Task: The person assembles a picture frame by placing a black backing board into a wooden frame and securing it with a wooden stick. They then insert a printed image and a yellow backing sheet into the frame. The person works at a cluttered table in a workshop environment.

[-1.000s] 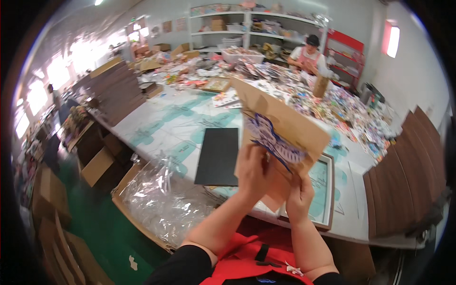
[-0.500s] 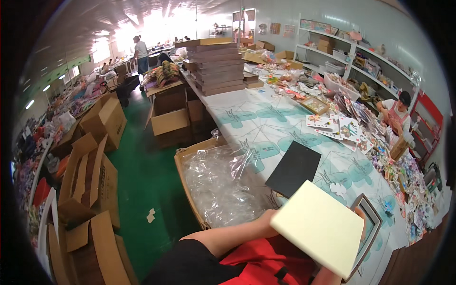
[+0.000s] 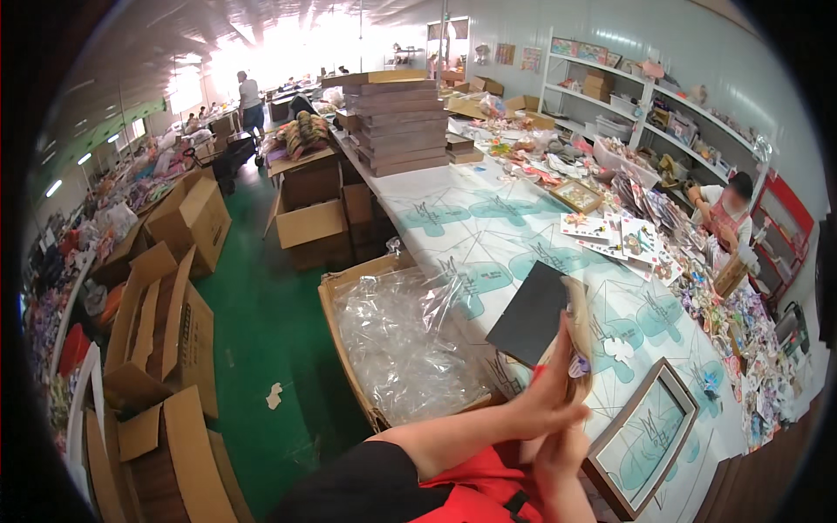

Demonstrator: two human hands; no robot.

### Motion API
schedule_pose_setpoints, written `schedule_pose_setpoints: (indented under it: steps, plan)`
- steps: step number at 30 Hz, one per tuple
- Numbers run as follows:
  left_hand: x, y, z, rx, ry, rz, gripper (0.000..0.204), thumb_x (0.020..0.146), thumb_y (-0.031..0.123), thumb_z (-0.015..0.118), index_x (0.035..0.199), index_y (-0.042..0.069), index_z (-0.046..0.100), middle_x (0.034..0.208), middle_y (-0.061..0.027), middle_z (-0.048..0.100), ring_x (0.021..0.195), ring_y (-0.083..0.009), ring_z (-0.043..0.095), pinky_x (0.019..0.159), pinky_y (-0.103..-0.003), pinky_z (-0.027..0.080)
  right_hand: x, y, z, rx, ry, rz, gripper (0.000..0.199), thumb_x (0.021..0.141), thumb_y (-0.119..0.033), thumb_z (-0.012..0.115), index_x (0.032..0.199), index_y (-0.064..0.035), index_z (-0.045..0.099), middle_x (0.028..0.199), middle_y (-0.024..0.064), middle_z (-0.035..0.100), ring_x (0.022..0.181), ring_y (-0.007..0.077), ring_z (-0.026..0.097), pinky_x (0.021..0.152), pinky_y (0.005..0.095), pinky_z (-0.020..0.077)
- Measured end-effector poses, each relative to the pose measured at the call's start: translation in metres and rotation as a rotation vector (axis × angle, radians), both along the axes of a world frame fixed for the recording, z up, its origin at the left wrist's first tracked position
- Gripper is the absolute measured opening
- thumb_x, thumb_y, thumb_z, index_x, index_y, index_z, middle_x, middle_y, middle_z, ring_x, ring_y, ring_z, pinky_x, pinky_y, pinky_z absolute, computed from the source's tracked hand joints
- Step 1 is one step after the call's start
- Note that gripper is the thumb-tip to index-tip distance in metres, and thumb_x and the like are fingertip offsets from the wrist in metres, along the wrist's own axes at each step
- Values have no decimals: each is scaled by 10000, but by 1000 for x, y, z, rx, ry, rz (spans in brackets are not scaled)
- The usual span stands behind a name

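A cream board stands nearly edge-on above the table, with a small purple decoration low on its turned-away face. My left hand grips it with fingers stretched up along its side. Close below, my right hand is closed at the board's lower end, its fingertips partly hidden. To the right lies a brown picture frame with a pale inner edge; the printed table covering shows through its opening. Behind my left hand a black backing board lies flat on the table.
An open carton of clear plastic bags stands against the table's left edge. Brown box frames are stacked at the far end. Printed cards and coloured pieces cover the right side, where a co-worker sits. Cartons line the green floor.
The cream board has swung from face-on to nearly edge-on and moved left, away from the frame. My right hand has left the frame's side and come beside my left. The frame now lies uncovered.
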State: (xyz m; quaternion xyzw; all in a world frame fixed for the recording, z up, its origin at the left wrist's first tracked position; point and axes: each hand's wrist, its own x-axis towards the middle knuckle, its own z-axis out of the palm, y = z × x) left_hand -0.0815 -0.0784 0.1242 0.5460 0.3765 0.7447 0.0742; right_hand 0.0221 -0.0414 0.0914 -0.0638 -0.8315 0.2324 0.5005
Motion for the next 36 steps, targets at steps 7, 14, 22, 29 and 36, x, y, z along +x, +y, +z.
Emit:
schedule_pose_setpoints:
  steps: [7,14,22,29,36]
  plan:
    - [3,-16,6,-132,-291,-154,688,824,-65,320,1447,2,37,1474,-141,166,1347,-196,209,1082,-288,182,16,11,29,-77,-227,230,564,767,-18,578,1294,75,402,1252,245,488,1104,350,529,895,403,422]
    - [-35,-57,-2,-186,-497,-611,488,841,117,441,1307,-17,387,1267,-125,487,1163,-216,478,958,-341,385,24,51,32,-661,11,83,359,853,-45,563,1193,48,492,1079,112,585,869,146,550,737,259,432]
    - [-60,-35,1,221,-697,-950,695,917,495,424,1407,31,256,1392,-89,384,1240,-196,414,1013,-358,338,50,62,29,-946,186,392,62,864,-25,568,908,7,597,746,-4,603,614,41,515,528,171,375]
    - [-32,-33,-30,-366,-774,-675,715,908,565,355,1373,23,304,1366,-109,410,1231,-221,423,1020,-381,323,47,61,19,-868,54,197,73,863,-56,588,911,-11,620,792,9,628,611,42,532,496,166,368]
    - [-67,-5,-76,-98,-664,-335,421,972,314,356,1244,7,450,1176,-116,539,1078,-202,510,915,-332,406,83,73,37,-403,158,-171,74,855,-11,607,925,0,630,682,-48,520,561,15,391,488,172,281]
